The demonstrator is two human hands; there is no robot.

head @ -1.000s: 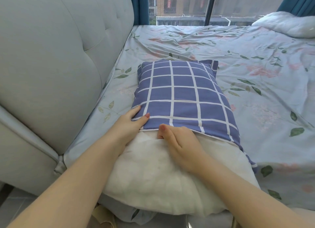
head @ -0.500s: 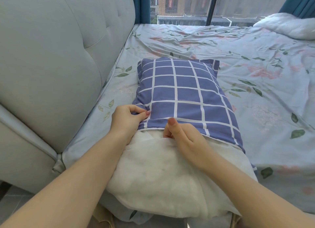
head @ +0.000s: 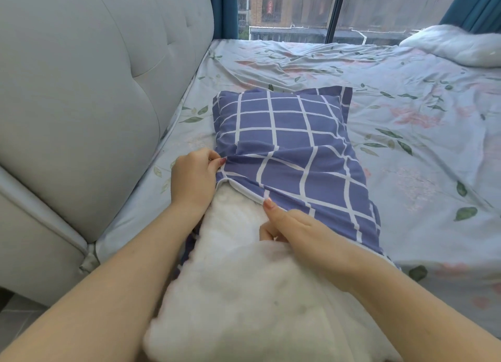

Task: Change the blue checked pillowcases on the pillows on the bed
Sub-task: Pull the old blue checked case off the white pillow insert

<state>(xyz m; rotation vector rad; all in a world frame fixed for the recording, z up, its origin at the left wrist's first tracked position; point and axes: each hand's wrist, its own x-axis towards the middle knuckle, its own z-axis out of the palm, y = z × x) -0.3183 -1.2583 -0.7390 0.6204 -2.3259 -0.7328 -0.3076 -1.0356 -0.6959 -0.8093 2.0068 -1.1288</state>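
Bed: here's the pale blue floral cotton sheet (head: pixel 406 172), spread wide and rumpled up toward 12 o'clock.
Headboard: a grey tufted upholstered headboard (head: pixel 95 90) runs along the bed's 9 o'clock side.
Room: a tall glass window (head: pixel 284 9) at 12 o'clock with buildings beyond, and a dark teal curtain (head: pixel 471 4) at 1 o'clock.
Spare: a plump bare white pillow (head: pixel 455 47) lies on the sheet at 2 o'clock, well apart from the action.
Case: the blue checked fabric pillowcase with white grid lines (head: pixel 292 145) lies mid-bed, its closed end at 12 o'clock and its open mouth facing 6.
Inside it: a soft white fluffy pillow (head: pixel 244 294), its far part covered and its near part sticking out of the mouth toward 6 o'clock.
Left hand: the left hand (head: pixel 192 180) is at the mouth's 9 o'clock corner, with fingers curled tight and pinching the hem.
Right hand: the right hand (head: pixel 301 234) rests on the white pillow with its thumb tip on the hem and its fingers curled under. Whether they grip cloth, I cannot tell.
Change: half a second ago the case lay smooth. Now a deep fold has bunched across its middle, and the hem slants from 9 down toward 4 o'clock.
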